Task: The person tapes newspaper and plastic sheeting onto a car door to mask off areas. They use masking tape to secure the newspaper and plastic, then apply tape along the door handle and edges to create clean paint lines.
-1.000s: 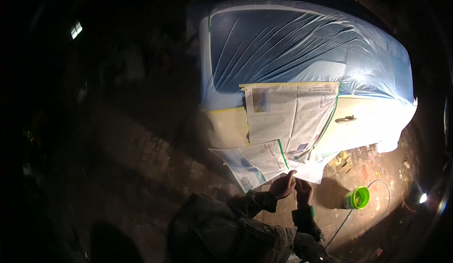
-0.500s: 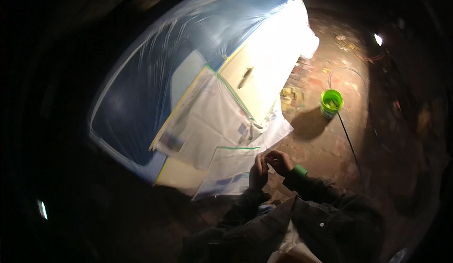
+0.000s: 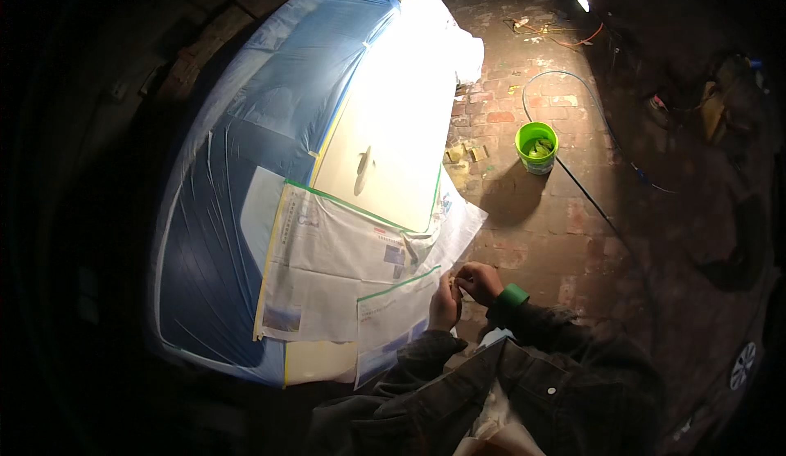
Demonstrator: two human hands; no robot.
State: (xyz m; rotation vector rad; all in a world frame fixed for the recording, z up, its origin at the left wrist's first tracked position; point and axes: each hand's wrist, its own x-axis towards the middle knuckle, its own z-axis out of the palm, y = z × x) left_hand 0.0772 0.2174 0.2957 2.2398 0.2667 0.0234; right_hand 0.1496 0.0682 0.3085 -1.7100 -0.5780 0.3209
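My left hand (image 3: 444,304) and my right hand (image 3: 481,282) meet in front of me with fingers closed. A tiny pale bit shows between them, too small to name. A roll of green tape (image 3: 513,295) circles my right wrist like a bracelet. Just left of the hands is a printed paper sheet (image 3: 385,313) with green tape along its upper edge. It hangs on a car (image 3: 348,182) whose pale door, with a handle, is bare and brightly lit. A larger printed sheet (image 3: 327,268) and blue-looking plastic film (image 3: 286,63) cover other parts of the body, edged with green and yellow tape.
On the brick floor (image 3: 565,231) to the right stands a green bucket (image 3: 536,147) with something yellowish inside. A hose (image 3: 585,190) runs behind it. Several yellowish blocks (image 3: 467,153) lie beside the car. Farther off are an orange cable (image 3: 585,38) and a bright lamp (image 3: 582,3).
The view has turned and steadied, so the car and bucket sit farther left in the picture. My hands stay together near the paper's edge, with fingers still closed.
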